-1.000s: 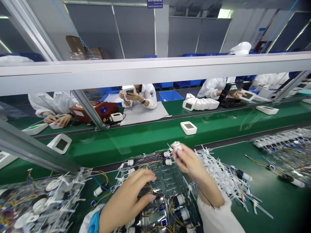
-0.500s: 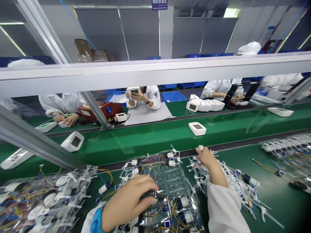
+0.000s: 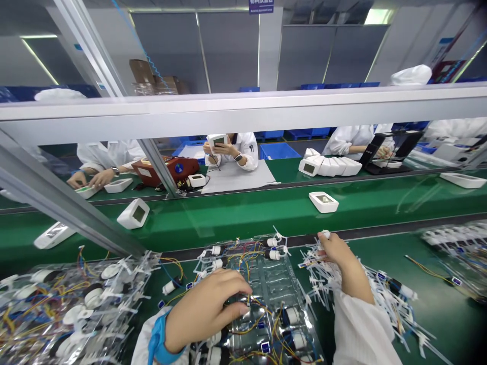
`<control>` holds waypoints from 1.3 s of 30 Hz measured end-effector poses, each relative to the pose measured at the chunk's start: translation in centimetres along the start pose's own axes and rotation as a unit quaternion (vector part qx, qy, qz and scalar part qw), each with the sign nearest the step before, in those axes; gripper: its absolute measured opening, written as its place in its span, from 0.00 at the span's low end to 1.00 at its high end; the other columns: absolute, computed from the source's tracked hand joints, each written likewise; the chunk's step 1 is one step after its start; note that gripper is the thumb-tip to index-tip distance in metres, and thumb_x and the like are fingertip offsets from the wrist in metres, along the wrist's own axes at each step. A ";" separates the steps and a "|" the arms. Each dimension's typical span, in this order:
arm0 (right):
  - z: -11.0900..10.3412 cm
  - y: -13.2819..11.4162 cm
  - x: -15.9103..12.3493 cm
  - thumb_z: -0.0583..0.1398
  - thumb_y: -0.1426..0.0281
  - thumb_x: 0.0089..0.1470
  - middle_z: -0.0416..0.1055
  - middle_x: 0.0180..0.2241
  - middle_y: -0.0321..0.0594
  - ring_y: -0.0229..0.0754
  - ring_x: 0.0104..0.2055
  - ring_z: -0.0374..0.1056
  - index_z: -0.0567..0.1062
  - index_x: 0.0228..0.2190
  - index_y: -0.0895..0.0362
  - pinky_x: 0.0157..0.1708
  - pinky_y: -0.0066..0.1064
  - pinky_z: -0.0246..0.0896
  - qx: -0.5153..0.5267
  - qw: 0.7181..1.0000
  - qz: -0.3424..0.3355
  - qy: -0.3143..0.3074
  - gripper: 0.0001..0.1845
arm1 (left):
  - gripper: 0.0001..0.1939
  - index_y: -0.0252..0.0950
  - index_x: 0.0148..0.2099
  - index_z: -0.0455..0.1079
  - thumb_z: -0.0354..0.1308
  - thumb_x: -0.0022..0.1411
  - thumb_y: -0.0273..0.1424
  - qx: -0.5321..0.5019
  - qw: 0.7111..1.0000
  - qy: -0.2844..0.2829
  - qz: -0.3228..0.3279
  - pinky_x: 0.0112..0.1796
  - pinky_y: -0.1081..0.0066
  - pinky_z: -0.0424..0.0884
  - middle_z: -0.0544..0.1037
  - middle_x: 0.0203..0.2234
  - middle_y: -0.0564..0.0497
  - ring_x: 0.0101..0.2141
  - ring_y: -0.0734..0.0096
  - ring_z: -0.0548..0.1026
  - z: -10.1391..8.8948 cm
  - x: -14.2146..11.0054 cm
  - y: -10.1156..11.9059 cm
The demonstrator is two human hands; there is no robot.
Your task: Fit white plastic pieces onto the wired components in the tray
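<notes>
White part [image 3: 325, 234] gripped in R hand [image 3: 338, 252], by ties [image 3: 318, 284]
L hand [image 3: 207, 306] o/ clear tray [image 3: 271, 276], fingers [image 3: 233, 286] apart.

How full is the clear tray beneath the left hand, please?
The tray is partly full: wired cylinders sit near both ends, bare slots between.

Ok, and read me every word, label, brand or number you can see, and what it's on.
"Material placement area": purple sign, top middle, slightly blurred.
"物料放置区": same sign, above the English; cut by the top edge, so a likely reading.
Too small or blurred: the blue sticker on the red case, the dark sleeve mark, the screen nearest the hands.
</notes>
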State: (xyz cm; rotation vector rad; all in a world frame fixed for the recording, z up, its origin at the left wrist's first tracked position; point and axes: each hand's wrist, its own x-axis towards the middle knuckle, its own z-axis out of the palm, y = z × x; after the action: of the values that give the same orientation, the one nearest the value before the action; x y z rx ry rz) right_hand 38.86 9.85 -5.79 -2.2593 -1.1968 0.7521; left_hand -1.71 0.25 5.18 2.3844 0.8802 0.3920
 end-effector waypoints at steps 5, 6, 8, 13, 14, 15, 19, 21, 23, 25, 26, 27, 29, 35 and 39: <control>-1.7 -0.4 -1.1 0.56 0.59 0.72 0.74 0.43 0.45 0.43 0.36 0.75 0.72 0.51 0.61 0.35 0.35 0.74 0.048 0.998 0.035 -0.033 0.18 | 0.08 0.41 0.50 0.70 0.58 0.70 0.34 -0.002 1.000 -0.006 -0.005 0.46 0.64 0.69 0.78 0.44 0.50 0.44 0.62 0.75 0.0 -0.1 -0.1; -2.1 -0.4 -1.4 0.55 0.58 0.73 0.75 0.43 0.46 0.42 0.36 0.75 0.71 0.52 0.61 0.34 0.34 0.74 0.058 0.997 0.037 -0.038 0.19 | 0.08 0.41 0.50 0.70 0.58 0.70 0.34 -0.002 1.000 -0.008 -0.006 0.46 0.65 0.68 0.78 0.44 0.50 0.44 0.62 0.75 0.0 -0.1 -0.1; -2.4 -0.5 -1.8 0.53 0.57 0.74 0.75 0.44 0.48 0.42 0.36 0.76 0.70 0.53 0.61 0.32 0.32 0.74 0.073 0.995 0.037 -0.047 0.20 | 0.08 0.41 0.50 0.70 0.58 0.70 0.35 -0.001 1.000 -0.011 -0.009 0.47 0.64 0.68 0.78 0.44 0.50 0.44 0.62 0.75 0.0 -0.1 -0.1; -1.5 -0.6 -1.6 0.55 0.57 0.72 0.72 0.50 0.49 0.43 0.36 0.75 0.69 0.55 0.60 0.33 0.34 0.74 0.065 0.994 0.044 -0.076 0.21 | 0.09 0.41 0.51 0.70 0.58 0.70 0.36 -0.003 0.999 -0.029 -0.019 0.47 0.64 0.67 0.78 0.44 0.50 0.45 0.61 0.75 0.0 0.1 0.0; -1.1 -0.6 -1.5 0.56 0.57 0.72 0.72 0.50 0.48 0.43 0.36 0.75 0.69 0.55 0.60 0.33 0.35 0.75 0.059 0.994 0.046 -0.084 0.21 | 0.09 0.41 0.51 0.70 0.58 0.70 0.36 -0.004 0.999 -0.032 -0.021 0.47 0.63 0.67 0.78 0.45 0.50 0.45 0.61 0.75 0.0 0.2 -0.1; -0.7 -0.7 -1.4 0.57 0.57 0.71 0.73 0.49 0.47 0.43 0.36 0.75 0.70 0.54 0.60 0.34 0.35 0.75 0.053 0.993 0.048 -0.094 0.20 | 0.09 0.41 0.51 0.70 0.59 0.70 0.36 -0.005 0.999 -0.036 -0.023 0.48 0.63 0.67 0.78 0.45 0.50 0.45 0.60 0.75 0.0 0.2 -0.1; 0.6 -0.8 -0.9 0.58 0.57 0.71 0.74 0.46 0.45 0.42 0.36 0.75 0.72 0.52 0.60 0.35 0.36 0.75 0.027 0.991 0.050 -0.117 0.20 | 0.09 0.42 0.51 0.70 0.59 0.70 0.36 -0.007 0.999 -0.046 -0.027 0.49 0.62 0.67 0.78 0.45 0.50 0.46 0.60 0.75 0.1 0.2 -0.2; 0.6 -0.6 -0.6 0.57 0.56 0.71 0.75 0.43 0.44 0.42 0.34 0.75 0.73 0.50 0.60 0.35 0.36 0.74 0.013 0.991 0.048 -0.121 0.20 | 0.09 0.41 0.51 0.70 0.59 0.70 0.36 -0.009 0.999 -0.046 -0.027 0.49 0.62 0.67 0.77 0.45 0.50 0.46 0.60 0.75 0.1 0.2 -0.2; 0.3 -0.3 -0.4 0.56 0.55 0.71 0.76 0.39 0.42 0.41 0.33 0.74 0.74 0.47 0.60 0.35 0.36 0.74 0.000 0.992 0.042 -0.121 0.20 | 0.09 0.41 0.51 0.70 0.59 0.70 0.36 -0.007 0.999 -0.045 -0.028 0.49 0.62 0.67 0.77 0.45 0.50 0.46 0.60 0.74 0.0 0.1 -0.2; -0.2 0.1 -0.3 0.56 0.55 0.72 0.75 0.35 0.40 0.41 0.32 0.74 0.75 0.43 0.61 0.35 0.36 0.73 -0.009 0.992 0.031 -0.121 0.20 | 0.09 0.41 0.50 0.70 0.59 0.70 0.35 -0.007 0.999 -0.045 -0.030 0.48 0.63 0.67 0.78 0.45 0.50 0.46 0.60 0.74 -0.1 0.0 -0.2; -0.4 0.2 -0.4 0.55 0.55 0.72 0.75 0.34 0.40 0.41 0.31 0.74 0.75 0.42 0.60 0.35 0.35 0.72 -0.011 0.992 0.025 -0.122 0.21 | 0.09 0.41 0.50 0.70 0.59 0.70 0.36 -0.008 0.999 -0.044 -0.030 0.48 0.63 0.67 0.78 0.45 0.50 0.46 0.60 0.74 -0.1 0.0 -0.2; -0.7 0.3 -0.6 0.55 0.55 0.72 0.75 0.34 0.40 0.40 0.31 0.73 0.75 0.42 0.60 0.34 0.34 0.72 -0.010 0.992 0.018 -0.123 0.21 | 0.09 0.41 0.50 0.70 0.59 0.70 0.36 -0.009 0.999 -0.042 -0.030 0.48 0.63 0.67 0.78 0.45 0.50 0.46 0.60 0.74 -0.2 -0.1 -0.2; -1.0 0.3 -1.0 0.54 0.55 0.72 0.76 0.35 0.41 0.41 0.30 0.74 0.74 0.44 0.60 0.32 0.33 0.71 -0.003 0.992 0.007 -0.126 0.21 | 0.09 0.41 0.51 0.69 0.59 0.70 0.35 -0.009 0.999 -0.039 -0.029 0.49 0.62 0.67 0.78 0.45 0.50 0.46 0.60 0.74 -0.2 0.0 -0.2; -0.8 -0.3 -1.5 0.55 0.55 0.71 0.76 0.43 0.46 0.42 0.31 0.76 0.72 0.48 0.60 0.31 0.32 0.70 0.040 0.992 -0.023 -0.120 0.20 | 0.09 0.41 0.51 0.70 0.59 0.70 0.36 -0.005 0.998 -0.045 -0.032 0.48 0.62 0.67 0.78 0.45 0.50 0.46 0.60 0.75 -0.2 0.2 -0.2; 0.9 -0.9 -1.2 0.56 0.57 0.72 0.75 0.43 0.45 0.41 0.32 0.75 0.71 0.50 0.60 0.29 0.32 0.71 0.099 0.984 -0.007 -0.147 0.19 | 0.09 0.41 0.51 0.70 0.59 0.70 0.36 -0.001 0.998 -0.053 -0.034 0.48 0.62 0.67 0.78 0.45 0.50 0.46 0.59 0.75 -0.2 0.2 -0.2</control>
State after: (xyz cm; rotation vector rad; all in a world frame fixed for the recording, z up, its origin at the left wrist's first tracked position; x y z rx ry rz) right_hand 37.19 9.40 -5.62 -2.0234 -1.2048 1.1769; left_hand -1.77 0.60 5.22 2.3422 0.9093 0.2386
